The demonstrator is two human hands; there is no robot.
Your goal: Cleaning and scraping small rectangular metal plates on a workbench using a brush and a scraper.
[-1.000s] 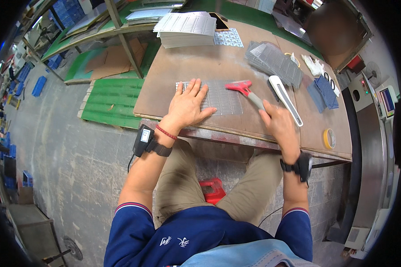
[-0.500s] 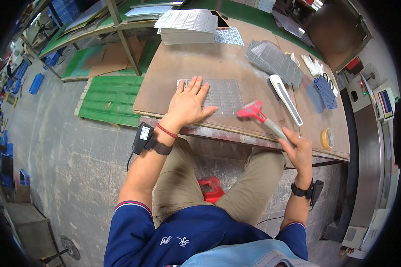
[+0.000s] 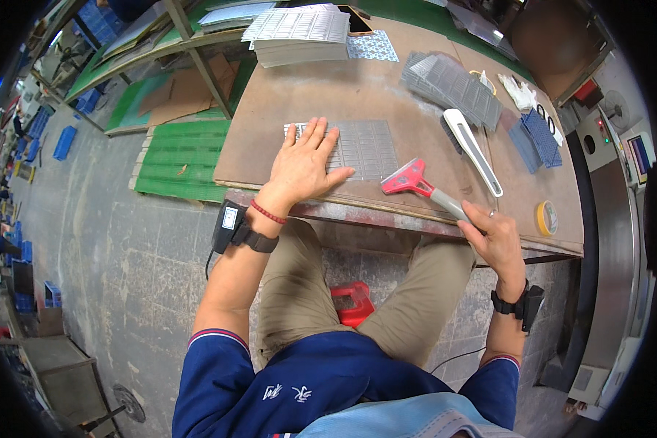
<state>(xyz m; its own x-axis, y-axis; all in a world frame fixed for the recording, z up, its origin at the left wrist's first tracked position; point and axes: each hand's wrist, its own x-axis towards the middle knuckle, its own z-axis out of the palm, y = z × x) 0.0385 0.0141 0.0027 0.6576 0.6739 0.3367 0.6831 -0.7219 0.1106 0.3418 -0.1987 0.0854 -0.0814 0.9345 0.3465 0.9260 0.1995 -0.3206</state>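
The left hand (image 3: pixel 301 166) lies spread on the sheet (image 3: pixel 370 150) — seemingly to steady it — while the right hand (image 3: pixel 498 239) grips the scraper (image 3: pixel 415 179).

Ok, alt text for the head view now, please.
A person's left hand lies flat on a thin grey patterned sheet on a brown table, and the right hand holds a red-headed scraper by its grey handle. A white-handled brush lies to the right; a stack of pale sheets stands beyond.

Red scraper (image 3: pixel 410 179) now nearer the table's front edge (image 3: pixel 372 204)
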